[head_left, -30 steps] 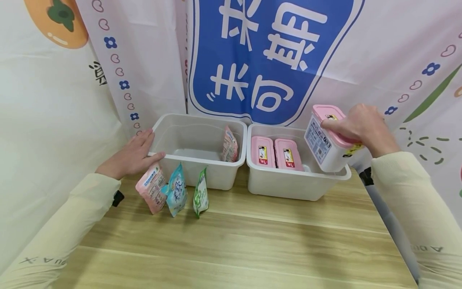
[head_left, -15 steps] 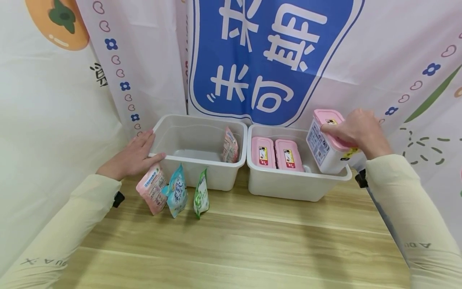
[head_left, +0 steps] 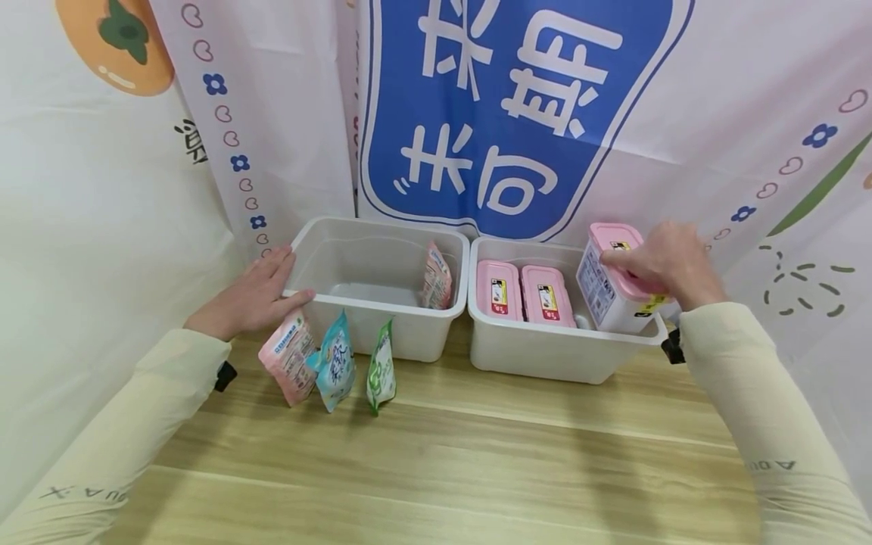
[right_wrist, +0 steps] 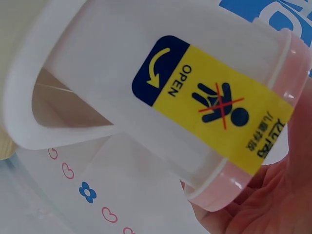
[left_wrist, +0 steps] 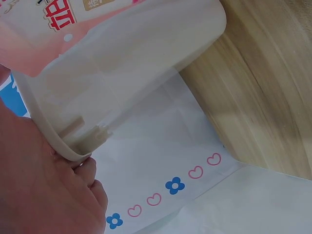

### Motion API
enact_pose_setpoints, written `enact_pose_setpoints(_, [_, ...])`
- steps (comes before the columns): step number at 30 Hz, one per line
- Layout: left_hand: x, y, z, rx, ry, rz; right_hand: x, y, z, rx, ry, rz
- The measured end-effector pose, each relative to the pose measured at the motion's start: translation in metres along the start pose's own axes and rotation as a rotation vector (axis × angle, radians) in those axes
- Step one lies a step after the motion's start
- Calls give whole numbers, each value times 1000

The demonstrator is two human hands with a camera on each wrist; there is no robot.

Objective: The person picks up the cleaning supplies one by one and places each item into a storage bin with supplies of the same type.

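White box, pink lid up, sits at the right end of the right bin: bottom end below the rim, top well above it. Can't tell if it touches the bin floor. Right hand is clamped on it from above, across the lid, thumb on the left side. Right wrist view shows a yellow sticker on the box, marked OPEN with an arrow.

Two more pink-lidded boxes stand side by side in the left half of the same bin.

Left hand lies on the left bin at its near-left corner, thumb and fingers apart. Hands well apart.

Left bin is just beside the right one; one pink pouch stands at its right end. In front of it, on the wooden table: second pink pouch, blue pouch, green pouch, left to right.

Behind: printed cloth with a big blue panel.
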State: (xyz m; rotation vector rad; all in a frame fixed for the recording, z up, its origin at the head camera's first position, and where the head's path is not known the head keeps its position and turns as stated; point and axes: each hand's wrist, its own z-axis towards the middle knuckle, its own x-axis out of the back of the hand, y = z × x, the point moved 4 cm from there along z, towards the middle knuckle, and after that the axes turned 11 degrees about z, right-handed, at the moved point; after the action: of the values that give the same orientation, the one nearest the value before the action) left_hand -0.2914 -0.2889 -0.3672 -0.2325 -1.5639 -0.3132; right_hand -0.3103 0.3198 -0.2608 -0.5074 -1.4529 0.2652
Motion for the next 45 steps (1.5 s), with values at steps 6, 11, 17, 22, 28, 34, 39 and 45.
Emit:
enact_pose_setpoints(6, [0, 1, -1, 1, -3, 0, -8, 4, 2, -28, -21, 13])
enact_pose_setpoints(11, [-1, 0, -1, 3, -3, 1, -17, 7, 4, -56, -44, 27])
enact_pose_setpoints(17, [-4, 0, -1, 2, 2, 1, -26, 10, 5, -52, -62, 33])
enact_pose_setpoints(22, [-3, 0, -1, -4, 9, -2, -33, 14, 6, -35, -72, 23])
enact_pose_setpoints(28, [0, 2, -2, -2, 9, 1, -39, 17, 8, -26, -73, -9])
enact_pose_setpoints(34, [1, 2, -2, -3, 13, 5, -46, 19, 10, -26, -79, -40])
enact_pose_setpoints(39, [0, 1, -1, -2, 17, 10, -51, 21, 11, -29, -65, -50])
enact_pose_setpoints(45, [-2, 0, -1, 2, 18, 9, -57, 23, 12, -22, -67, -69])
